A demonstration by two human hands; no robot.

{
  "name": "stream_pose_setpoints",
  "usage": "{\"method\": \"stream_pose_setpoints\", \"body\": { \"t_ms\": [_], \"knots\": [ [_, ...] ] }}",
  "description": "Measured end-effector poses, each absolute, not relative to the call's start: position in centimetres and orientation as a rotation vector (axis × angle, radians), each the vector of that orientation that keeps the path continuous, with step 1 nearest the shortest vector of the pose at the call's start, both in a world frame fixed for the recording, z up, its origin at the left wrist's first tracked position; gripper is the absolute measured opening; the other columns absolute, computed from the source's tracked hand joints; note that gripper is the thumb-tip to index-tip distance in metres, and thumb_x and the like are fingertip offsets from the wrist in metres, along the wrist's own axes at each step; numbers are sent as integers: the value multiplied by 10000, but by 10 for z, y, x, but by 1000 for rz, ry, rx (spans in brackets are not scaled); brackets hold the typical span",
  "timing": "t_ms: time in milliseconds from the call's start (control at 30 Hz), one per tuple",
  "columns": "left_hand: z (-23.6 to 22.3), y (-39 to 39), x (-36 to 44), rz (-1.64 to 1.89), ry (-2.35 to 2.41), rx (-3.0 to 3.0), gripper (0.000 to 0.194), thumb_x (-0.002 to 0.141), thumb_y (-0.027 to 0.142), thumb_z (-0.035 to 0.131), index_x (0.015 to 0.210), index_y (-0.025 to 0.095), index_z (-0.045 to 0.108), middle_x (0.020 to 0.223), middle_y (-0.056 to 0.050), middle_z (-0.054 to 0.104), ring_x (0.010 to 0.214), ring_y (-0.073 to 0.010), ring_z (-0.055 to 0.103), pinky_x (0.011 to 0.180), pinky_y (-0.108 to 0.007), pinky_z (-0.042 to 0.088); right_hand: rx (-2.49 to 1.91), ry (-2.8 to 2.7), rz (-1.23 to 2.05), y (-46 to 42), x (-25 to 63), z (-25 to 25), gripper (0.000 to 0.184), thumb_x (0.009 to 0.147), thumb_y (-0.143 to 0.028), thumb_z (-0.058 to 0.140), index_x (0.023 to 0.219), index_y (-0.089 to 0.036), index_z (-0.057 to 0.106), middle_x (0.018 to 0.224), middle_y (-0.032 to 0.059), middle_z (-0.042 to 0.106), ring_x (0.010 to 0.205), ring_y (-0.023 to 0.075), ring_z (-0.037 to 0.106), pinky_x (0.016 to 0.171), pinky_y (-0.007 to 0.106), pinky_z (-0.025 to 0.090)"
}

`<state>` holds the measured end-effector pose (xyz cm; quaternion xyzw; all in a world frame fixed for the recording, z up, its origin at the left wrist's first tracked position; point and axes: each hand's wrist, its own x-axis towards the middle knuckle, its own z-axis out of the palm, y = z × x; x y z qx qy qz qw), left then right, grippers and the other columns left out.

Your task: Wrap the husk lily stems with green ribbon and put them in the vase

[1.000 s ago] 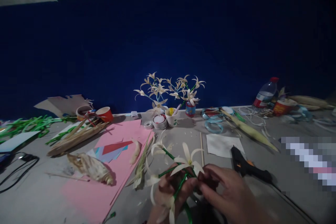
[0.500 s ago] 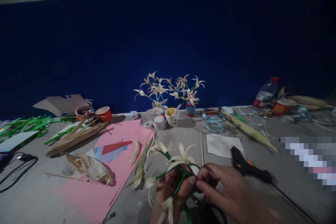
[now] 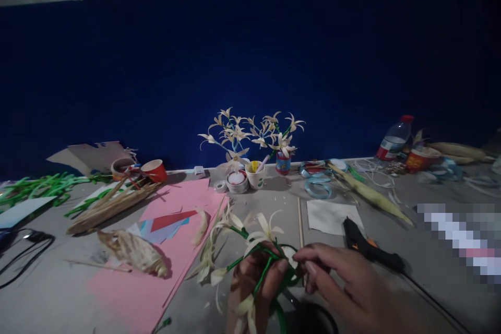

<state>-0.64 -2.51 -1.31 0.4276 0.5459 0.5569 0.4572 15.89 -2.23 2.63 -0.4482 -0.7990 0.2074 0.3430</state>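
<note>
My left hand (image 3: pixel 260 282) is closed around the green stems (image 3: pixel 263 274) of a spray of cream, lily-like handmade flowers (image 3: pixel 263 234). One bloom points up above the fingers, a pale bud (image 3: pixel 218 275) sticks out to the left, and another bloom hangs below. Beside the stems is a roll of green tape (image 3: pixel 290 254) with a white core. My right hand (image 3: pixel 340 282) has its curled index finger and thumb at the roll's right edge, closed on it. Black scissor-like handles (image 3: pixel 319 318), partly hidden, lie beneath the hands.
A black glue gun (image 3: pixel 371 251) lies right, its cord running forward. White paper (image 3: pixel 334 216) and a thin stick (image 3: pixel 300 219) lie ahead. Pink sheets (image 3: pixel 156 287) and dried husks (image 3: pixel 133 251) are left. Finished flowers stand in small cups (image 3: pixel 283 163) at the back; a bottle (image 3: pixel 395 138) stands back right.
My right thumb and index finger have parted slightly from their pinch near the stems. The flower spray has shifted a little left, and more of the tape roll shows.
</note>
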Motion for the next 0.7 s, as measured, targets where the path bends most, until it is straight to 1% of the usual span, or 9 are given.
{"method": "stream_pose_setpoints", "body": {
  "t_ms": [100, 200, 267, 333, 400, 433, 533, 633, 700],
  "knots": [
    [-16, -24, -9, 1383, 1359, 1065, 131, 700, 340, 700, 793, 247, 696, 778, -36, 756, 782, -260, 697, 710, -318, 567, -1153, -2018, 245, -22, 167, 16, 137, 890, -200, 556, 997, -256, 621, 860, -6, 744, 712, 151, 701, 654, 236, 524],
    [-25, -20, -12, 1368, 1424, 1123, 162, 730, 348, 693, 847, 236, 698, 852, -56, 755, 862, -269, 698, 749, -335, 576, -1045, -1951, -10, -21, 175, 11, 96, 893, -168, 569, 947, -240, 602, 839, 3, 730, 742, 155, 683, 703, 246, 527],
    [-34, -18, -13, 1369, 1427, 1190, 189, 758, 381, 681, 860, 223, 695, 856, -70, 748, 856, -275, 700, 735, -352, 586, -913, -2034, -93, -22, 176, 13, 155, 904, -130, 537, 998, -225, 617, 881, 16, 738, 806, 168, 669, 757, 263, 521],
    [-46, -18, -14, 1388, 1396, 1262, 182, 810, 381, 643, 879, 220, 695, 861, -78, 744, 840, -273, 709, 738, -369, 597, -839, -2183, -148, -24, 171, 16, 218, 908, -111, 514, 1051, -216, 641, 973, 25, 747, 886, 186, 657, 812, 284, 515],
    [-58, -22, -16, 1440, 1411, 1390, 162, 865, 300, 590, 959, 236, 705, 960, -88, 742, 907, -266, 712, 800, -380, 596, -861, -2244, -251, -25, 161, 15, 247, 933, -120, 468, 1040, -221, 667, 1054, 32, 740, 967, 207, 642, 872, 311, 500],
    [-63, -24, -16, 1479, 1438, 1470, 200, 878, 243, 567, 1022, 256, 705, 1046, -89, 728, 970, -259, 702, 841, -375, 587, -896, -2232, -309, -25, 156, 14, 258, 950, -136, 444, 1014, -226, 677, 1061, 36, 737, 987, 214, 635, 891, 324, 490],
    [-75, -32, -20, 1551, 1491, 1807, 358, 870, 149, 545, 1154, 323, 676, 1215, -76, 669, 1126, -263, 638, 932, -391, 546, -967, -2184, -432, -24, 145, 9, 290, 971, -169, 402, 964, -243, 682, 997, 43, 736, 930, 219, 637, 850, 352, 484],
    [-80, -34, -24, 1526, 1569, 2136, 436, 851, 114, 564, 1207, 351, 653, 1248, -63, 655, 1172, -282, 600, 971, -408, 511, -1029, -2229, -483, -25, 147, 13, 299, 980, -193, 373, 955, -232, 668, 998, 47, 725, 884, 224, 638, 794, 362, 478],
    [-83, -34, -25, 1513, 1641, 2206, 472, 848, 85, 562, 1232, 349, 639, 1239, -66, 657, 1158, -283, 605, 960, -397, 512, -1036, -2245, -510, -29, 154, 20, 359, 1009, -215, 308, 937, -223, 659, 1009, 46, 723, 902, 223, 633, 807, 358, 465]
  ]
}}
